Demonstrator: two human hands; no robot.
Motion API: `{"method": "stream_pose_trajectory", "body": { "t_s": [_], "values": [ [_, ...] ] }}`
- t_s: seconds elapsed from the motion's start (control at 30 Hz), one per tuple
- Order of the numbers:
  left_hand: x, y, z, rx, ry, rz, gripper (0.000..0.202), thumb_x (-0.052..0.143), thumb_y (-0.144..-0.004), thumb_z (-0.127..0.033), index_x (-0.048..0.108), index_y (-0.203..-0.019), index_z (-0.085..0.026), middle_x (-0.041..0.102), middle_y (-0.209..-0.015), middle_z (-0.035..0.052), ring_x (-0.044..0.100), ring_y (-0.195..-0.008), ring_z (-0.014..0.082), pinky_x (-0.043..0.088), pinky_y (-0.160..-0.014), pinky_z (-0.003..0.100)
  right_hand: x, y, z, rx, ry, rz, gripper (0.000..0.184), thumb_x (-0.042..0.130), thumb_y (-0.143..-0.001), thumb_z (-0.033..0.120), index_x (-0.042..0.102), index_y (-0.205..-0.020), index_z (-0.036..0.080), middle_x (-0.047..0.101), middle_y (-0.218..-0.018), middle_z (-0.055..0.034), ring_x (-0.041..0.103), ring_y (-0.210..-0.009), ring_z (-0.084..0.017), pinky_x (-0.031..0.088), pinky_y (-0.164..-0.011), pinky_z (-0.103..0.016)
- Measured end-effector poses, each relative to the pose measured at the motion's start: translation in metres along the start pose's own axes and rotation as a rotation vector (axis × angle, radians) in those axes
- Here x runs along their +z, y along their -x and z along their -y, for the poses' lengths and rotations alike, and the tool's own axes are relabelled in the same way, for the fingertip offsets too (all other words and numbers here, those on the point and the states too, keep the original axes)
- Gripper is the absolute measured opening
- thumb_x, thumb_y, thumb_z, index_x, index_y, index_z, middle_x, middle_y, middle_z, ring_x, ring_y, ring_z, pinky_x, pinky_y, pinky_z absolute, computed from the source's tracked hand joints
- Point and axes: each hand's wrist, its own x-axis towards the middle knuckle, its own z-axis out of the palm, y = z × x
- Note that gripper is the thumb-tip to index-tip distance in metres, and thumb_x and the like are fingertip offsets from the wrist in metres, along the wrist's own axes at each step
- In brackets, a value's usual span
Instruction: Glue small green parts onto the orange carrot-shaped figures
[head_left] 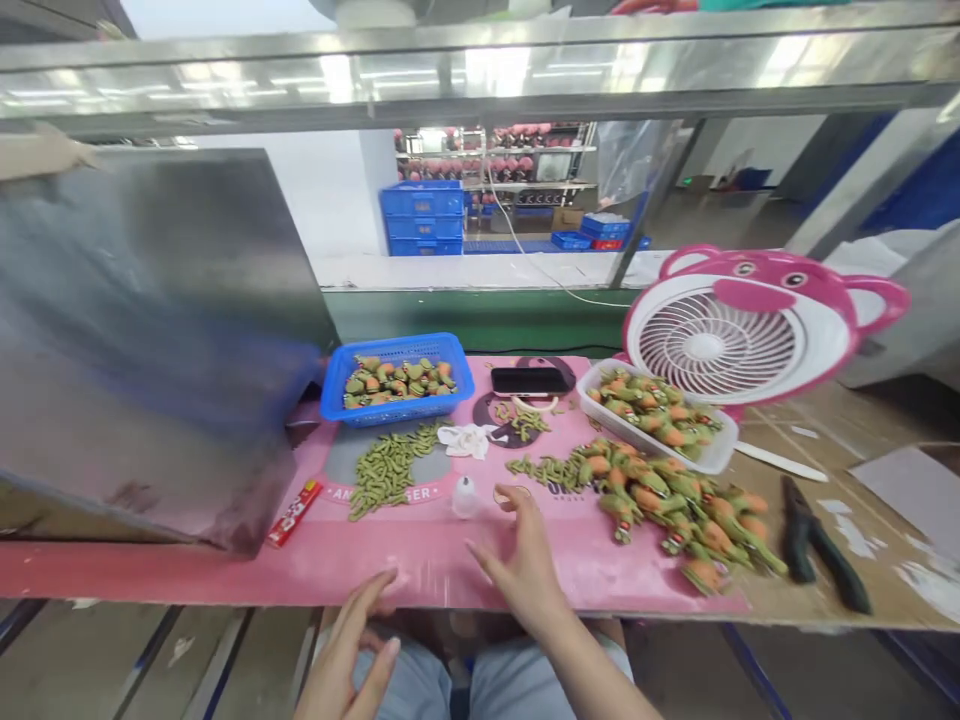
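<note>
My right hand (525,560) lies open on the pink mat (420,560), fingers spread, just below a small clear bottle (465,497). My left hand (349,650) hovers open at the table's front edge, above my lap, holding nothing. To the right of my right hand lies a pile of orange-and-green toy figures (675,510). More of them fill a white tray (716,455) and a blue basket (397,380). Small green parts lie in a heap (386,465) and a second scatter (544,468) on the mat.
A large grey metal sheet (150,340) leans at the left. A pink bear-shaped fan (720,340) stands behind the white tray. A black phone (529,380), a white cloth (466,438), a red packet (294,512) and black pliers (814,540) lie on the table.
</note>
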Motion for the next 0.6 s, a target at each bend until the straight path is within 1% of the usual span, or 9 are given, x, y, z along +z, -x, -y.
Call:
{"method": "stream_pose_trajectory", "body": {
  "t_s": [0.07,0.13,0.2,0.3,0.37,0.4,0.47,0.53,0.6],
  "values": [
    [-0.008,-0.018,-0.008,0.060,-0.060,-0.024,0.037,0.041,-0.086,-0.045,0.049,-0.118,-0.025,0.055,-0.116,0.0087,0.056,-0.097,0.0222,0.048,-0.079,0.034,0.023,-0.004,0.003,0.022,-0.053,0.045,0.043,0.047,-0.077,0.036,0.042,-0.111,0.012,0.055,-0.103,-0.0152,0.055,-0.091,-0.026,0.048,-0.076,-0.041],
    [-0.020,-0.045,-0.017,0.169,-0.172,-0.050,0.036,0.036,-0.088,-0.039,0.045,-0.120,-0.022,0.052,-0.120,0.0106,0.053,-0.104,0.0229,0.047,-0.082,0.035,0.034,-0.008,0.002,0.025,-0.051,0.061,0.034,0.043,-0.076,0.030,0.046,-0.106,0.012,0.059,-0.097,-0.0145,0.057,-0.087,-0.027,0.048,-0.074,-0.044],
    [-0.029,-0.083,-0.026,0.287,-0.347,-0.075,0.039,0.032,-0.088,-0.037,0.042,-0.120,-0.016,0.050,-0.121,0.0145,0.050,-0.109,0.0248,0.047,-0.083,0.038,0.035,-0.009,-0.002,0.029,-0.046,0.079,0.029,0.043,-0.076,0.026,0.050,-0.102,0.014,0.062,-0.092,-0.0126,0.059,-0.082,-0.028,0.049,-0.069,-0.042],
    [-0.033,-0.155,-0.039,0.286,-0.443,-0.070,0.037,0.037,-0.086,-0.029,0.041,-0.119,-0.013,0.047,-0.122,0.0157,0.046,-0.112,0.0252,0.047,-0.083,0.038,0.028,-0.003,-0.007,0.022,-0.032,0.081,0.026,0.046,-0.077,0.028,0.052,-0.099,0.015,0.063,-0.091,-0.0121,0.061,-0.079,-0.028,0.049,-0.064,-0.039],
    [-0.025,-0.203,-0.047,0.265,-0.510,-0.040,0.034,0.043,-0.086,-0.022,0.043,-0.119,-0.013,0.047,-0.123,0.0141,0.046,-0.112,0.0241,0.046,-0.085,0.037,0.024,0.004,-0.011,0.000,-0.026,0.072,0.025,0.047,-0.079,0.030,0.053,-0.099,0.015,0.064,-0.091,-0.0119,0.061,-0.080,-0.027,0.050,-0.065,-0.037],
    [-0.019,-0.226,-0.051,0.249,-0.547,-0.017,0.032,0.046,-0.086,-0.019,0.045,-0.117,-0.013,0.048,-0.122,0.0128,0.048,-0.110,0.0240,0.045,-0.087,0.039,0.024,0.006,-0.013,-0.016,-0.023,0.074,0.026,0.048,-0.079,0.030,0.053,-0.100,0.016,0.064,-0.092,-0.0113,0.061,-0.081,-0.026,0.050,-0.066,-0.036],
    [-0.004,-0.264,-0.058,0.207,-0.624,0.039,0.027,0.052,-0.085,-0.021,0.050,-0.111,-0.014,0.052,-0.116,0.0100,0.051,-0.105,0.0243,0.044,-0.088,0.045,0.027,0.010,-0.017,-0.035,0.001,0.081,0.028,0.050,-0.078,0.028,0.053,-0.104,0.017,0.064,-0.094,-0.0092,0.061,-0.083,-0.025,0.050,-0.068,-0.035],
    [0.010,-0.292,-0.063,0.166,-0.694,0.090,0.026,0.056,-0.084,-0.024,0.053,-0.108,-0.014,0.054,-0.113,0.0088,0.052,-0.103,0.0247,0.044,-0.087,0.047,0.033,0.011,-0.019,-0.033,0.046,0.077,0.032,0.051,-0.075,0.023,0.052,-0.107,0.018,0.064,-0.096,-0.0080,0.060,-0.086,-0.025,0.049,-0.071,-0.035],
    [0.021,-0.310,-0.068,0.128,-0.747,0.136,0.025,0.057,-0.084,-0.026,0.054,-0.106,-0.014,0.054,-0.112,0.0087,0.053,-0.101,0.0245,0.045,-0.086,0.047,0.039,0.010,-0.020,-0.024,0.097,0.076,0.038,0.052,-0.069,0.018,0.053,-0.107,0.017,0.063,-0.097,-0.0080,0.059,-0.087,-0.026,0.048,-0.072,-0.035]
  ]
}}
